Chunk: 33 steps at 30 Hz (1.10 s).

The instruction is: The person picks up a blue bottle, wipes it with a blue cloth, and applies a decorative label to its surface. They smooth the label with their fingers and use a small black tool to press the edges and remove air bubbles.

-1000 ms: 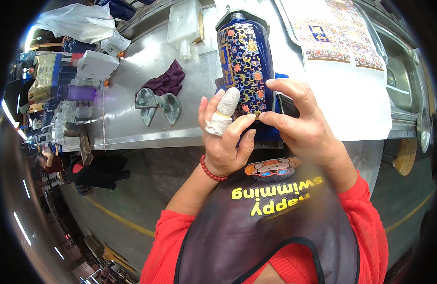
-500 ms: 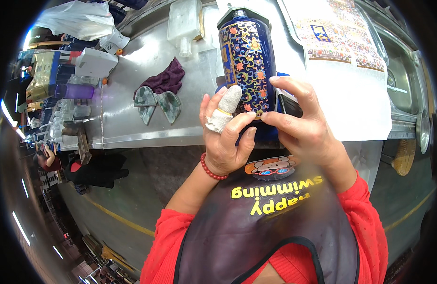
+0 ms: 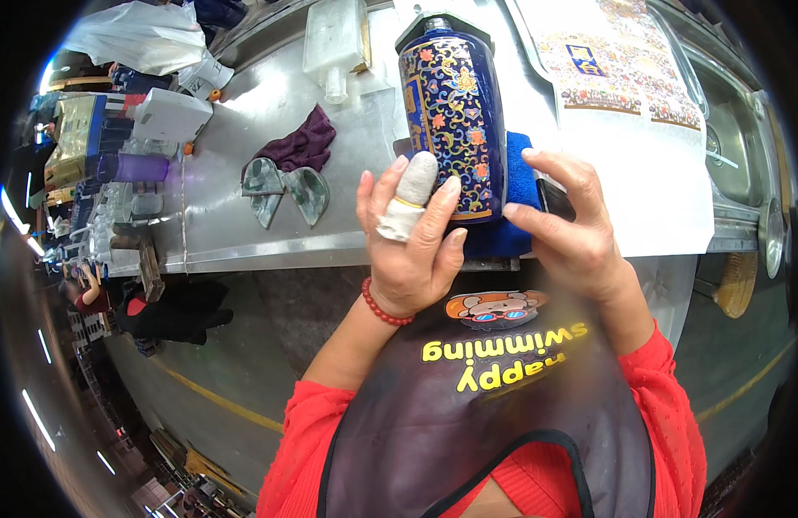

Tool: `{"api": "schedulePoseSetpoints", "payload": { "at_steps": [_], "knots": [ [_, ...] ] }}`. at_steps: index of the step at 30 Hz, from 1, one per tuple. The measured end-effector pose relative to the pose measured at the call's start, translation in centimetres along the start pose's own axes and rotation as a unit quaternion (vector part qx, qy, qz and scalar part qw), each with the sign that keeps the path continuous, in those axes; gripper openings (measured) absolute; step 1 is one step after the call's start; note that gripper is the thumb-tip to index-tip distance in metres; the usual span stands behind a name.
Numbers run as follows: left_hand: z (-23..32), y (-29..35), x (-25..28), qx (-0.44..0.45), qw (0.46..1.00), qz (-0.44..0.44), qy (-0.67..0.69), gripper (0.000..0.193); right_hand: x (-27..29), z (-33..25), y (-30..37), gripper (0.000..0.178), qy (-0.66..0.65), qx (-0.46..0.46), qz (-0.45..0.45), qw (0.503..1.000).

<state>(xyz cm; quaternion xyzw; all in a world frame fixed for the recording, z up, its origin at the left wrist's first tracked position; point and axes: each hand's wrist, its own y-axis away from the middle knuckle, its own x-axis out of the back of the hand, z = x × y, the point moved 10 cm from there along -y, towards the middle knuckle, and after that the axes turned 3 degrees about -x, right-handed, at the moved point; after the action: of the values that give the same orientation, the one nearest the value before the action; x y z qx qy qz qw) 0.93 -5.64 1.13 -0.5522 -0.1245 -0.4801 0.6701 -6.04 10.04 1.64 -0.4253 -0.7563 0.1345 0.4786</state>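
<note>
A dark blue bottle [image 3: 458, 112] covered in colourful floral and gold decoration lies with its neck pointing away from me. Under its near end is a blue cloth [image 3: 522, 177]. My left hand [image 3: 412, 233] is at the bottle's lower left, fingers stretched out and apart; one finger wears a greyish cloth cover with a yellow band, and another fingertip rests on the bottle. My right hand [image 3: 576, 229] is at the bottle's lower right corner, fingers spread, its thumb tip close to the edge. A dark flat object [image 3: 554, 198] shows partly behind the right fingers.
On the metal table [image 3: 218, 207] lie a purple cloth [image 3: 300, 142] and green-grey curved pieces [image 3: 287, 188]. A clear rectangular bottle [image 3: 334, 43] is farther back. Printed patterned sheets [image 3: 619, 60] cover white material at right, beside a sink [image 3: 736, 155]. Boxes and bottles crowd the left.
My right hand has moved right, off the bottle's near end, uncovering more of the blue cloth. The left fingertips have separated from the right ones and shifted slightly upward.
</note>
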Motion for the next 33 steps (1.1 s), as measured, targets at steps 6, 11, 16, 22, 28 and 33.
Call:
{"api": "schedulePoseSetpoints", "payload": {
  "at_steps": [6, 11, 16, 22, 28, 33],
  "knots": [
    [3.1, 0.2, -1.3, -0.113, 0.986, -0.032, -0.119, 0.034, -1.2, 1.7, 0.8, 0.061, -0.015, -0.064, 0.013, 0.998],
    [1.4, -0.3, -0.9, -0.041, 0.997, -0.060, -0.013, 0.051, -2.0, 2.6, 1.0, 0.073, -0.011, -0.107, 0.014, 0.994],
    [1.2, -0.8, -1.6, -0.036, 0.993, -0.099, -0.061, 0.065, -2.6, 3.2, 0.9, 0.075, -0.028, -0.124, -0.002, 0.992],
    [2.3, -1.2, -1.7, -0.097, 0.982, -0.135, -0.086, 0.063, -3.0, 3.1, 0.9, 0.077, -0.027, -0.111, -0.008, 0.993],
    [0.3, -4.1, -0.7, -0.048, 0.992, -0.114, 0.004, 0.080, -2.9, 3.1, 0.8, 0.079, -0.031, -0.119, -0.024, 0.992],
    [0.9, -6.2, -2.3, -0.078, 0.977, -0.174, -0.094, 0.093, -2.9, 2.7, 0.4, 0.082, -0.030, -0.107, -0.013, 0.994]
  ]
}}
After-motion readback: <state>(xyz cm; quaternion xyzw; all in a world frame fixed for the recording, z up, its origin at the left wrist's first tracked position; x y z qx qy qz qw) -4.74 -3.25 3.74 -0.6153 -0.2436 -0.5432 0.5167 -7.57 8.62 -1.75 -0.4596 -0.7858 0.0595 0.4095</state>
